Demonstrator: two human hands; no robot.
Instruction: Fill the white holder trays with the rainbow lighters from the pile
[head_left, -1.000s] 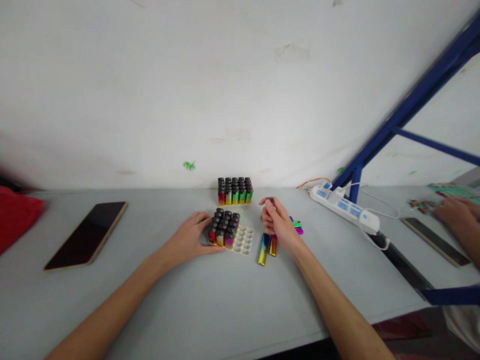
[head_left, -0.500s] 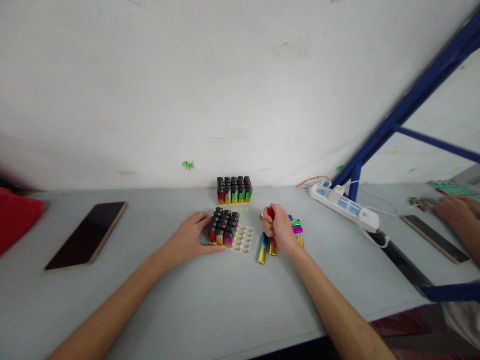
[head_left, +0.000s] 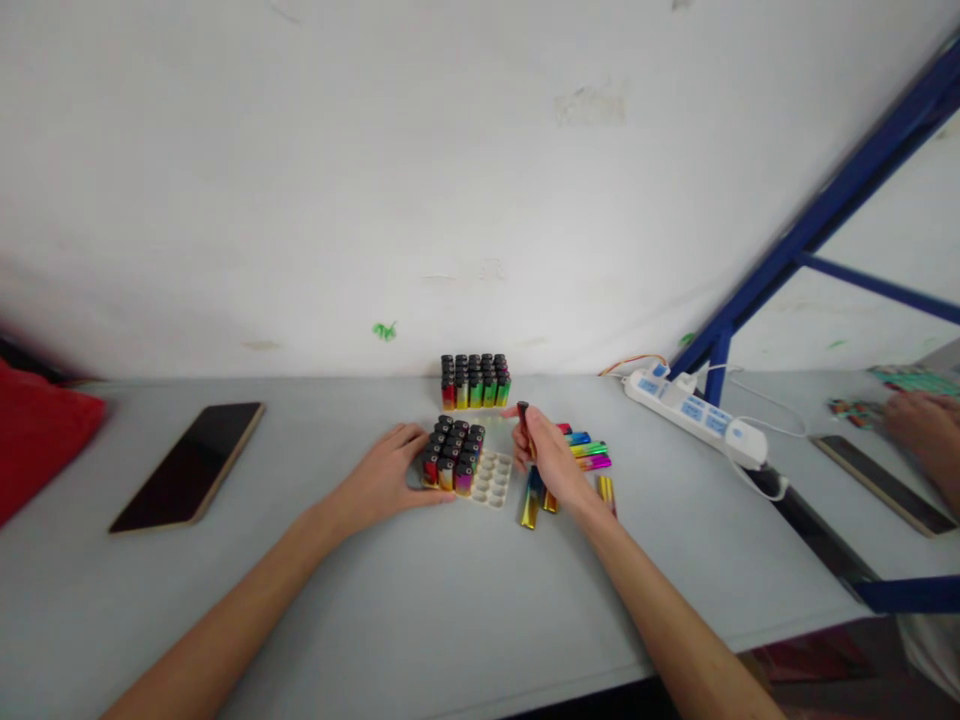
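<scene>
Far left: red cloth [head_left: 41,440], soft and creased. Beside it a dark phone [head_left: 187,462], flat and glossy, face up on the grey table [head_left: 450,620], which is smooth and matte.

Left hand [head_left: 382,478]: fingers spread, resting flat against the left edge of the white tray [head_left: 491,480], steadying it. The tray looks like moulded plastic with round pockets; its left part holds upright lighters with black caps and shiny rainbow bodies [head_left: 452,455], the right pockets stand bare.

Behind it, near the wall, a second block of lighters [head_left: 475,380], fully packed, upright.

Right hand [head_left: 551,462]: thumb and fingers pinching one lighter [head_left: 523,418], held roughly upright, cap up, just above the table and just right of the tray.

Step in hand, as judged: loading one lighter into the tray. Next move calls for lining its base up over a bare pocket and pressing straight down while the tray stays braced.

Right of the hand: loose lighters [head_left: 589,450] lying flat, metallic sheen. Further right, a white power strip [head_left: 701,415], hard plastic, and another person's hand [head_left: 919,430].
</scene>
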